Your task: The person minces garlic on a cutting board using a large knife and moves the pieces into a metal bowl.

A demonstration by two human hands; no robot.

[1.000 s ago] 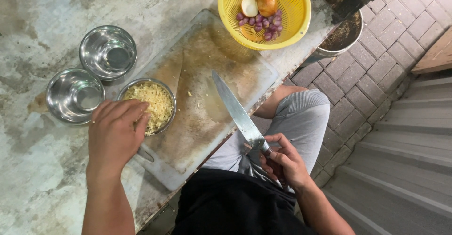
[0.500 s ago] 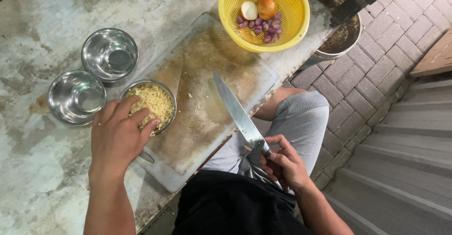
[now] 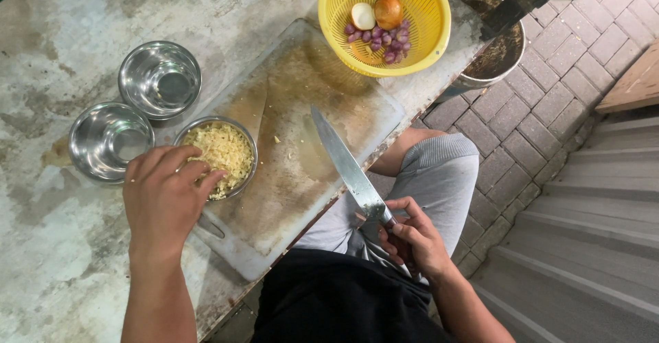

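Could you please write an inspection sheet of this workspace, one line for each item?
Surface: worn, stained grey table bearing a stained cutting board.
Job's things: steel bowl of yellow chopped food; large knife.
Clutter: two empty steel bowls; yellow basket holding shallots and two onions.
Hands: left hand has its fingers at the filled bowl's rim; right hand grips the knife handle, blade over the board.
Cables: nothing seen.
Surroundings: paved floor, concrete steps, dark bucket.
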